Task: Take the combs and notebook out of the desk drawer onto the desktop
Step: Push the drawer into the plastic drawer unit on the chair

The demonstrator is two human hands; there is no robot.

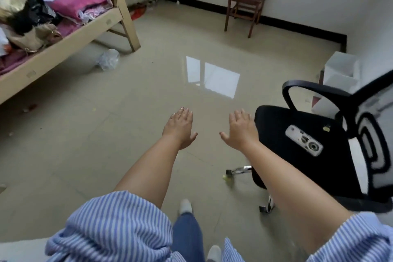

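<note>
My left hand (180,127) and my right hand (241,130) are stretched out in front of me, palms down, fingers spread, above the tiled floor. Neither hand holds anything. The two hands are about a hand's width apart. No desk, drawer, comb or notebook is in view.
A black office chair (297,147) stands close at the right with a silver phone-like device (304,143) on its seat. A wooden bed (63,34) piled with clothes fills the left. A wooden chair (244,6) carrying plastic drawers stands at the far wall. A crumpled plastic bag (108,59) lies on the floor.
</note>
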